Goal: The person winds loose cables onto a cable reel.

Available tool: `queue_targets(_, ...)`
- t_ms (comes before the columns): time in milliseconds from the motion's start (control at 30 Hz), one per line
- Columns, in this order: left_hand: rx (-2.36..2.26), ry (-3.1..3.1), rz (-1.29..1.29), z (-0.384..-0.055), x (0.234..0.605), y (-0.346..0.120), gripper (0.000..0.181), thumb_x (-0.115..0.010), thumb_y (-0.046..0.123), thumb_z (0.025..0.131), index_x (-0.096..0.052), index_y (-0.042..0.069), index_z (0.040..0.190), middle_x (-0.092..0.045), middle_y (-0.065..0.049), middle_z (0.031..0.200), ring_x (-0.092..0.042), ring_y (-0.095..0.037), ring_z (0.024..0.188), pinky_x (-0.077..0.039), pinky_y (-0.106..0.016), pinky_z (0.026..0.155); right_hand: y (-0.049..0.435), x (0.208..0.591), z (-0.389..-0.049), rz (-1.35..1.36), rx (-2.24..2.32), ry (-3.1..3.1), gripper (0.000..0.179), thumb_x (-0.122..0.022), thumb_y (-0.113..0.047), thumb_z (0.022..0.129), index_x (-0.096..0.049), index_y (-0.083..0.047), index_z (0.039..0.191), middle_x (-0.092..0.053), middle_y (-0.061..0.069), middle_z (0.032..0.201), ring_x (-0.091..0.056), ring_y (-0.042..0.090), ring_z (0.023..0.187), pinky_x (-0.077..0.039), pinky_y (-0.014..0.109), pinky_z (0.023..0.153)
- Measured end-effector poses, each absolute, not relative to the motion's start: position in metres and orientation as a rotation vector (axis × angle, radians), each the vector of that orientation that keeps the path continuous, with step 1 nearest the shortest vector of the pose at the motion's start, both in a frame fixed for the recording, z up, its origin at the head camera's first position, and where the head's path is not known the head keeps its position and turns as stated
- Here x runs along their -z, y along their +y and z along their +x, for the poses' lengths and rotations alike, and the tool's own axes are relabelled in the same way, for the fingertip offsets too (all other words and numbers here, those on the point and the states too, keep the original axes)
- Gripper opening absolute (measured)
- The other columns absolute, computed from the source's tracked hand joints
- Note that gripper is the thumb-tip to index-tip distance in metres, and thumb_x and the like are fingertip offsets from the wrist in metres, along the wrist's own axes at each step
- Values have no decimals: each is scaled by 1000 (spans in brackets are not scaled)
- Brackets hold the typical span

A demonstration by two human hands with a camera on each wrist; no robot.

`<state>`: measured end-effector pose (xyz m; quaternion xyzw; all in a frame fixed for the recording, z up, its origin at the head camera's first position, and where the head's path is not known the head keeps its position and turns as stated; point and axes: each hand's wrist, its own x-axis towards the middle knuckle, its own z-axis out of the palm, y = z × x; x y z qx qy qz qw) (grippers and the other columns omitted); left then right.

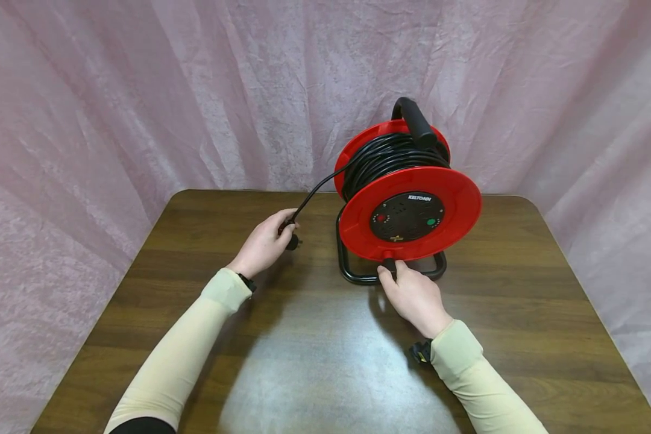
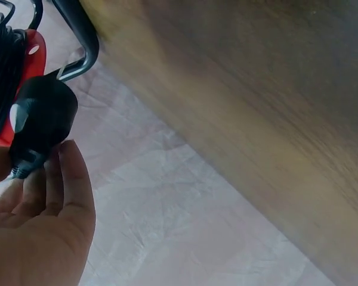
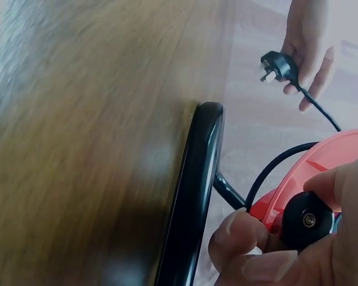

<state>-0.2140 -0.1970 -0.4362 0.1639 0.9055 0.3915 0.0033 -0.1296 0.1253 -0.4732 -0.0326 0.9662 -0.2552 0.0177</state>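
A red cable reel (image 1: 352, 226) wound with black cable (image 1: 382, 160) stands tilted on its black tube frame (image 1: 352, 274), right of the table's middle. My left hand (image 1: 266, 241) pinches the black power plug (image 2: 48, 110) where its cord begins, above the table left of the reel. From there the cord (image 1: 321, 184) rises to the drum. The plug's metal pins (image 3: 268, 77) show in the right wrist view. At the reel's lower front, my right hand (image 1: 415, 298) grips the black crank knob (image 3: 304, 217) between thumb and fingers.
The brown wooden table (image 1: 184, 319) has its far edge close behind the reel. Pink crushed-velvet curtain (image 1: 239, 90) hangs behind and at both sides. A black carry handle (image 1: 415, 123) tops the reel, and its front disc carries a socket panel (image 1: 407, 217).
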Motion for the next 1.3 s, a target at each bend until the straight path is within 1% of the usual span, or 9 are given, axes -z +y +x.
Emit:
queue_targets(100, -1246, 2841, 490, -214, 435, -195, 35, -51, 20, 109, -53, 8, 142, -68, -4, 114, -67, -19, 105, -52, -42, 91, 122, 473, -130, -99, 803, 3002, 46, -42, -48, 105, -60, -8, 91, -72, 18, 94, -68, 45, 86, -52, 57, 67)
queue_targets(367, -1275, 2847, 509, -215, 437, -194, 35, -52, 24, 110, -53, 7, 140, -70, -11, 114, -68, -18, 100, -52, -41, 91, 112, 467, -130, -83, 794, 2965, 50, -41, -50, 105, -62, -5, 100, -72, 19, 102, -68, 44, 92, -53, 57, 72)
queue_targets(533, -1304, 2855, 518, -219, 437, -191, 36, -52, 27, 110, -55, 5, 138, -71, -9, 111, -68, -16, 95, -54, -40, 87, 107, 464, -130, -100, 808, 2961, 48, -41, -50, 105, -61, -7, 95, -71, 15, 94, -69, 40, 88, -53, 55, 69)
queue_targets(633, -1318, 2863, 521, -221, 436, -188, 37, -52, 25, 110, -56, 4, 139, -70, -5, 107, -68, -15, 94, -54, -39, 86, 103, 462, -131, -111, 809, 2963, 50, -41, -51, 105, -62, -6, 97, -71, 16, 96, -69, 40, 89, -53, 55, 70)
queue_targets(767, -1329, 2855, 508, -221, 433, -184, 35, -50, 21, 110, -56, 6, 140, -67, -1, 106, -67, -15, 94, -54, -38, 85, 99, 459, -131, -120, 806, 2956, 51, -40, -51, 105, -62, -6, 98, -71, 17, 98, -69, 40, 91, -54, 55, 72)
queue_targets(867, -1337, 2840, 495, -220, 433, -181, 34, -47, 20, 110, -55, 9, 142, -65, 0, 109, -66, -13, 96, -54, -37, 85, 96, 457, -130, -128, 815, 2955, 49, -41, -51, 105, -61, -7, 96, -71, 15, 95, -69, 39, 90, -54, 54, 70)
queue_targets(1000, -1306, 2870, 507, -221, 433, -180, 36, -46, 22, 111, -53, 11, 145, -62, -1, 113, -63, -15, 101, -51, -37, 90, 93, 456, -130, -137, 829, 2956, 48, -42, -50, 105, -61, -8, 94, -70, 13, 90, -69, 38, 87, -53, 52, 69)
queue_targets(1167, -1248, 2950, 556, -221, 432, -179, 39, -41, 24, 113, -52, 11, 147, -59, -6, 111, -56, -20, 102, -47, -39, 89, 91, 454, -130, -140, 840, 2959, 46, -42, -50, 105, -60, -10, 90, -68, 10, 85, -69, 36, 85, -52, 50, 66)
queue_targets(1300, -1228, 2973, 606, -219, 431, -179, 43, -37, 28, 113, -47, 12, 152, -55, -8, 112, -51, -24, 108, -43, -42, 93, 89, 452, -130, -147, 845, 2960, 46, -42, -49, 105, -61, -9, 93, -69, 11, 89, -69, 36, 86, -53, 51, 68)
